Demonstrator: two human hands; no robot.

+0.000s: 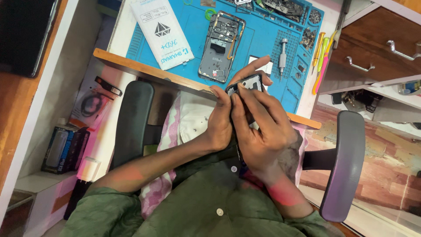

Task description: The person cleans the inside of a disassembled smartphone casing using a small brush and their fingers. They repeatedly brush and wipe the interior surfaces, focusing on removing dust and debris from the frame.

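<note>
I had only the one view, from the camera worn on the person's head. It looked almost straight down past the chest, close over the lap and both hands, so the green shirt filled six o'clock. The blue work mat lay toward twelve, the chair armrests at nine and three. It probably tilted slightly forward, though I couldn't judge that well. No second view shared the scene.

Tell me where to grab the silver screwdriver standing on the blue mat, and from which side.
Grip the screwdriver by its thick upper barrel, coming from above. It stands upright on the blue mat, tip down, with the open phone frame at one side, so the top is probably freest.
</note>
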